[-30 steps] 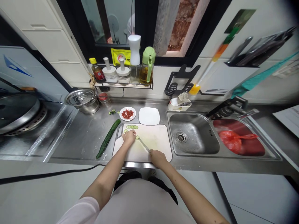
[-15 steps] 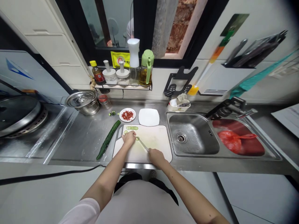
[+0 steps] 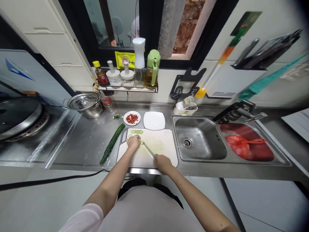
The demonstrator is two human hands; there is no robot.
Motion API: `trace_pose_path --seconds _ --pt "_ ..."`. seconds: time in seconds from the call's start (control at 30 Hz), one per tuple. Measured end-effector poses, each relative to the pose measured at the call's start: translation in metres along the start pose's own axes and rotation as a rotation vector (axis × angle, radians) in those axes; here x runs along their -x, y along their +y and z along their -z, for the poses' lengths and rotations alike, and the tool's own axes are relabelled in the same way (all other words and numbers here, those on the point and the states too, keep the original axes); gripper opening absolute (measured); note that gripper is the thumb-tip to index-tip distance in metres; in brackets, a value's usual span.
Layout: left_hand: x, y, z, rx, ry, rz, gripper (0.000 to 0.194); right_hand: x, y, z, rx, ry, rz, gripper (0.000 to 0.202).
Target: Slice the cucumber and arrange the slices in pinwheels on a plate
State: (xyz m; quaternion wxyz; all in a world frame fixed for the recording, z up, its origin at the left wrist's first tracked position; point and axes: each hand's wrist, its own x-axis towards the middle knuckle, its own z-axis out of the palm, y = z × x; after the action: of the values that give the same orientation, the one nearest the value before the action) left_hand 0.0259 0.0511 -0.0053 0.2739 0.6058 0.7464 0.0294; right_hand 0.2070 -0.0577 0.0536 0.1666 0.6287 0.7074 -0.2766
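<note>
My right hand (image 3: 164,163) is closed round the handle of a knife (image 3: 149,150), its blade pointing up and left across a white cutting board (image 3: 166,141). A pale green cucumber slice (image 3: 142,142) sits at the blade's tip. Just left of it, my left hand (image 3: 133,142) rests on the board with fingers curled down; whatever lies under them is hidden. A row of overlapping cucumber slices (image 3: 136,131) lies along the board's far left edge, with another slice (image 3: 130,136) beside my left fingers. One whole dark green cucumber (image 3: 112,144) lies left of the board.
Behind the board are a plate of chopped red pieces (image 3: 132,118) and a white square plate (image 3: 154,120). Cucumber scraps (image 3: 116,116), a lidded jar (image 3: 108,104) and a steel pot (image 3: 88,104) stand farther left. The sink (image 3: 200,138) adjoins the right; a bottle shelf (image 3: 127,88) hangs above.
My right hand and the knife have shifted slightly right. My left hand stays in nearly the same spot, and the slice is still by the blade tip. The camera view has moved a little.
</note>
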Motion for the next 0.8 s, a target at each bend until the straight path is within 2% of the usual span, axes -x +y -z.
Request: trace_pose_path --seconds 0.2,0.43,0.6,0.8 --pt "-0.001 -0.001 0.000 0.000 -0.006 -0.007 0.011 -0.010 -0.005 0.000 0.005 0.017 0.021 0.031" --pt "0.002 0.000 0.000 -0.030 0.003 -0.012 0.012 -0.002 -0.004 0.000 0.010 0.009 0.012 0.032" --pt "0.009 0.003 0.001 -0.085 0.036 -0.053 0.016 0.012 0.007 -0.005 0.007 -0.012 -0.001 0.032" --pt "0.018 0.007 0.002 -0.111 0.022 -0.120 0.018 0.030 0.027 -0.007 -0.031 -0.022 -0.010 0.030"
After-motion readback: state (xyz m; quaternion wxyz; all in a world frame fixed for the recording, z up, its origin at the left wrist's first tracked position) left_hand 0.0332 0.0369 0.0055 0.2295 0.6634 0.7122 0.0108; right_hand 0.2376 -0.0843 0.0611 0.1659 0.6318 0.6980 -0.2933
